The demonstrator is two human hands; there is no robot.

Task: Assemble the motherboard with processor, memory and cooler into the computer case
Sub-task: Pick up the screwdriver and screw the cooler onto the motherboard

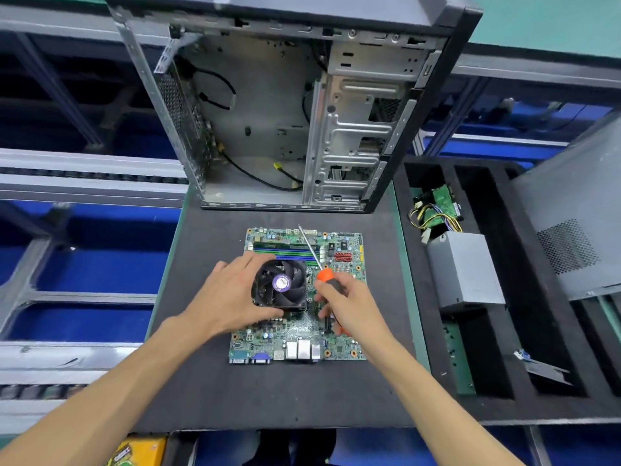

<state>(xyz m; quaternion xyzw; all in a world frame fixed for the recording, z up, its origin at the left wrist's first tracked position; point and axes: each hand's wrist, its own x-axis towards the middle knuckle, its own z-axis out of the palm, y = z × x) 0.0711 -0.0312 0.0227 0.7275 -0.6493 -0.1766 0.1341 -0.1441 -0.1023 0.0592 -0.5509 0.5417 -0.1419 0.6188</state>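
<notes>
A green motherboard [297,334] lies flat on the desk [268,398], ports toward the person, memory sticks [285,251] seated at its far edge. A black cooler [280,284] with a purple hub label sits on it, between the fingers [250,260] of the left hand and those gripping an orange-and-black screwdriver [324,275]. Beyond the fingers, the open computer case [268,112] stands upright.
</notes>
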